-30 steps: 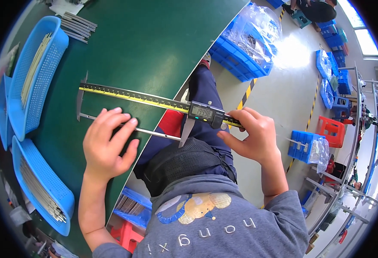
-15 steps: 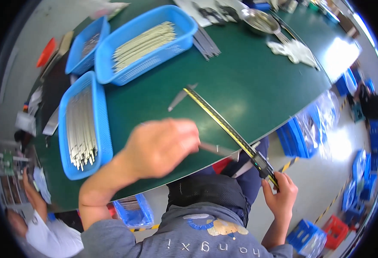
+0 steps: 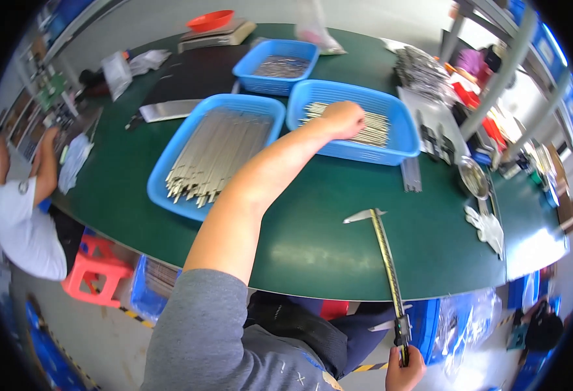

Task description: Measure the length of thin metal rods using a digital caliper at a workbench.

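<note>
My left hand (image 3: 342, 121) is curled closed over the right blue basket (image 3: 400, 146), on top of a pile of thin pale strips (image 3: 372, 128). Whatever its fingers hold is hidden. Below the table's front edge, my right hand (image 3: 405, 370) grips a long digital caliper (image 3: 387, 259) by its display end. The caliper's beam points away from me across the table edge, its fixed jaw over the green top and its sliding jaw close to my hand. To the left of my left forearm, another blue basket (image 3: 162, 182) holds many thin metal strips (image 3: 216, 153).
A smaller blue basket (image 3: 275, 83) of metal pieces stands behind. At the right lie dark strips (image 3: 411, 174), a metal bowl (image 3: 473, 178) and a white glove (image 3: 487, 229). A scale (image 3: 215, 38) sits far back. A person (image 3: 26, 208) works at the left beside a red stool (image 3: 97, 277).
My left hand has moved from near the caliper, where it held a thin strip, up into the right basket. The view has swung left and up. My right hand still grips the caliper.
</note>
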The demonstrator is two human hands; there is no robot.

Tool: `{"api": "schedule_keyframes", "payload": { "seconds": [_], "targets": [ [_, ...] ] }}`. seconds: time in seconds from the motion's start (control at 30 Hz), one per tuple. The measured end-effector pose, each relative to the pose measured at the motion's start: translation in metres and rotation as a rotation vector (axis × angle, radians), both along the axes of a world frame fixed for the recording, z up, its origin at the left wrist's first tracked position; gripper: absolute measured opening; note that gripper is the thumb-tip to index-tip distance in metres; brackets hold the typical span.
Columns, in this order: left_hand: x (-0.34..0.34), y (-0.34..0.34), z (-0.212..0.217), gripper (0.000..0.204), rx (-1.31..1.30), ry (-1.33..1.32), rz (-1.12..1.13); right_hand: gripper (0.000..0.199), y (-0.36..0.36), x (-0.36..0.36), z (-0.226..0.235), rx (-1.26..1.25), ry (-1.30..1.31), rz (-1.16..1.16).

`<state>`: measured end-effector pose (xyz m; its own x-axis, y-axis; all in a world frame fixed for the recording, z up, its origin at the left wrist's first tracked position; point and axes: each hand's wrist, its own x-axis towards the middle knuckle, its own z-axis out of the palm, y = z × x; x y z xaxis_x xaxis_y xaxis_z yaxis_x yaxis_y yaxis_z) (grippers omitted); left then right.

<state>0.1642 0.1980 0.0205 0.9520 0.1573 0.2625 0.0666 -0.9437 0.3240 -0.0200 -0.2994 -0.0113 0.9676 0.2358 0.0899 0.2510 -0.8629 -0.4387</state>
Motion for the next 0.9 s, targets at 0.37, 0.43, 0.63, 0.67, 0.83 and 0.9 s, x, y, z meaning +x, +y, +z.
{"api": "schedule_keyframes", "payload": {
  "seconds": [0.37,0.43,0.63,0.67,0.83,0.9],
  "targets": [
    [-0.216,0.085,0.035,0.031,0.255,0.333,0.936,0.029,0.008,0.014,0.013,0.084,-0.053,0.118],
    [-0.213,0.080,0.042,0.031,0.250,0.433,0.899,0.029,0.005,0.014,0.010,0.074,-0.023,0.090],
    [-0.201,0.090,0.029,0.029,0.312,0.362,0.931,0.026,-0.008,0.013,-0.013,0.106,-0.143,0.059],
    [-0.205,0.091,0.031,0.026,0.263,0.301,0.927,0.026,-0.006,0.011,-0.009,0.110,-0.125,0.065],
    [-0.203,0.040,0.055,0.011,-0.016,-0.411,0.523,0.029,0.010,0.009,0.006,0.094,-0.059,-0.008],
    [-0.170,-0.041,0.067,0.007,0.012,-0.659,0.150,0.029,0.009,0.010,0.005,0.130,0.011,-0.013]
  ]
}}
